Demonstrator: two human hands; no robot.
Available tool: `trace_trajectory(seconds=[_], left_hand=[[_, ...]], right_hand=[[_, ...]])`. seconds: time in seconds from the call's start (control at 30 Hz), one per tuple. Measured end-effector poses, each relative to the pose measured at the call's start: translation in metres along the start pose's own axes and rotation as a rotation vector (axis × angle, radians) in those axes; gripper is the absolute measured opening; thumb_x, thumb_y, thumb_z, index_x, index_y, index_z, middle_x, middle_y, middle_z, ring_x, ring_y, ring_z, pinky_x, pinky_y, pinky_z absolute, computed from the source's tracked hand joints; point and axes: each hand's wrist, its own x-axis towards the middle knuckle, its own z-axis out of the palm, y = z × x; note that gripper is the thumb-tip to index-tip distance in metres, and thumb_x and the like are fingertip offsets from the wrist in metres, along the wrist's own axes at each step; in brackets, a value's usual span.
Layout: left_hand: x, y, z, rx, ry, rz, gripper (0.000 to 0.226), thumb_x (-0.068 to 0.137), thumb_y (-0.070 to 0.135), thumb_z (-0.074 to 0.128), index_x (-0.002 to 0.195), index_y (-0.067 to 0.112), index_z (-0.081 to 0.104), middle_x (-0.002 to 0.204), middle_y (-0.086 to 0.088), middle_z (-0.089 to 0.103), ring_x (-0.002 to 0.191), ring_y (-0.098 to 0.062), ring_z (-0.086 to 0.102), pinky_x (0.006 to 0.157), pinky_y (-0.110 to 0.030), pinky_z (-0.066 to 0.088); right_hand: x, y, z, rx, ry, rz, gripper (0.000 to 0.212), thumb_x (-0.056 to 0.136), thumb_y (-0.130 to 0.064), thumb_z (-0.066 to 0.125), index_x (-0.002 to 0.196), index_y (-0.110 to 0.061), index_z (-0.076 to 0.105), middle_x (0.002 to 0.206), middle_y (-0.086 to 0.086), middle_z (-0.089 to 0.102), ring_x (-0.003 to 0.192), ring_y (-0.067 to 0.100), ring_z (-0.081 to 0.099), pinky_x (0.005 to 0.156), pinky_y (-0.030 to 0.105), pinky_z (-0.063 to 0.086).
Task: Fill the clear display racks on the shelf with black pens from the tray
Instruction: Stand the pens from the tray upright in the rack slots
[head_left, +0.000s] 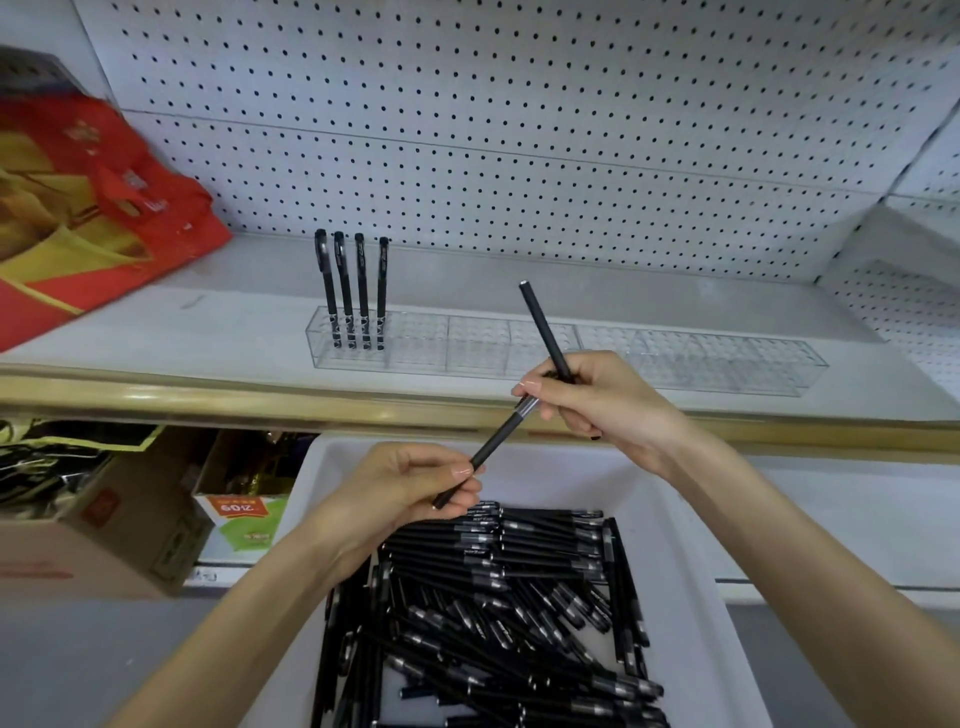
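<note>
A white tray (691, 545) in front of me holds a heap of several black pens (519, 597). Two clear display racks stand side by side on the white shelf: the left rack (441, 345) has several black pens (353, 291) upright at its left end, and the right rack (727, 364) holds none. My left hand (405, 493) pinches one black pen (493, 447) above the tray. My right hand (602, 400) grips a second black pen (543, 322) that points up and to the left, and its fingertips touch the upper end of the left hand's pen.
A red and yellow bag (88, 208) lies at the shelf's left end. White pegboard (519, 130) backs the shelf, and a gold rail (260, 395) runs along its front edge. Below on the left are cardboard boxes (104, 535) and a green and white carton (244, 525).
</note>
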Motion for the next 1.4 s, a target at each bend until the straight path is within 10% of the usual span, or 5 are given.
trace_trajectory(seconds=[0.37, 0.63, 0.9, 1.1, 1.4], left_hand=[[0.012, 0.012, 0.017, 0.039, -0.019, 0.081, 0.018, 0.084, 0.007, 0.065, 0.099, -0.002, 0.07, 0.088, -0.016, 0.073, 0.076, -0.017, 0.07, 0.071, -0.022, 0.056], [0.02, 0.044, 0.003, -0.045, 0.091, 0.279, 0.029, 0.083, -0.005, 0.062, 0.111, 0.001, 0.058, 0.093, -0.019, 0.073, 0.08, -0.027, 0.073, 0.069, -0.031, 0.059], [0.029, 0.087, -0.009, 0.158, 0.009, 0.395, 0.063, 0.085, -0.005, 0.062, 0.134, 0.032, 0.048, 0.08, -0.013, 0.061, 0.094, -0.033, 0.071, 0.079, -0.046, 0.058], [0.029, 0.094, -0.018, 0.158, 0.029, 0.449, 0.045, 0.089, 0.001, 0.06, 0.129, 0.021, 0.053, 0.082, -0.014, 0.071, 0.087, -0.034, 0.072, 0.075, -0.039, 0.059], [0.044, 0.162, -0.03, 0.269, 0.16, 0.598, 0.04, 0.09, 0.004, 0.062, 0.126, 0.019, 0.054, 0.095, -0.013, 0.073, 0.084, -0.024, 0.073, 0.064, -0.028, 0.057]], right_hand=[[0.0, -0.001, 0.004, -0.184, -0.155, 0.023, 0.03, 0.094, -0.033, 0.056, 0.098, -0.004, 0.061, 0.075, -0.001, 0.065, 0.057, 0.01, 0.048, 0.051, 0.02, 0.035], [0.017, -0.018, -0.022, -0.269, -0.158, 0.048, 0.026, 0.097, 0.0, 0.047, 0.112, -0.013, 0.064, 0.088, -0.001, 0.06, 0.075, 0.004, 0.056, 0.066, 0.01, 0.047], [0.038, -0.049, -0.045, -0.181, 0.056, -0.077, 0.012, 0.089, -0.007, 0.064, 0.096, -0.014, 0.071, 0.086, 0.005, 0.074, 0.056, 0.006, 0.06, 0.045, 0.017, 0.041], [0.047, -0.048, -0.046, -0.011, 0.186, -0.148, 0.005, 0.079, -0.002, 0.073, 0.08, -0.006, 0.072, 0.064, 0.002, 0.066, 0.056, 0.007, 0.057, 0.059, 0.015, 0.05], [0.069, -0.069, -0.04, 0.037, 0.085, -0.182, 0.014, 0.09, 0.003, 0.06, 0.099, -0.003, 0.068, 0.09, 0.009, 0.07, 0.079, 0.013, 0.071, 0.08, 0.016, 0.054]])
